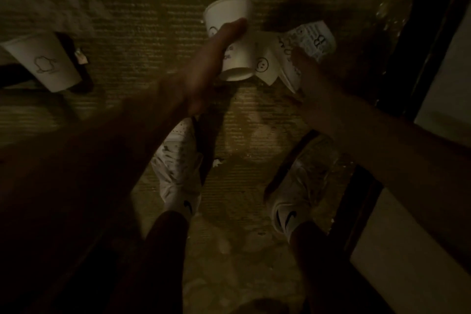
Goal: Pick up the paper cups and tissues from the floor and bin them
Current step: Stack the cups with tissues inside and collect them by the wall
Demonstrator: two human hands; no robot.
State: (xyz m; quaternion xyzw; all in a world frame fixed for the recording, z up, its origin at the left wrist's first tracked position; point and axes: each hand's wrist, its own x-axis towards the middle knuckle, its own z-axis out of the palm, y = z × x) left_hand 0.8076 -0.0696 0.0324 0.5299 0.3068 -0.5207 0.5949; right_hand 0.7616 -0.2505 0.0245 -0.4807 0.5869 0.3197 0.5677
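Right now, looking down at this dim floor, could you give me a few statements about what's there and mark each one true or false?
1. A paper cup lies apart at the left, touched by neither hand. True.
2. The shoes are black. False: they are white.
3. A cup with a smiley face lies between the two hands. True.
4. Both hands hang idle at the person's sides. False: the left hand and the right hand both reach down to the cluster of cups.
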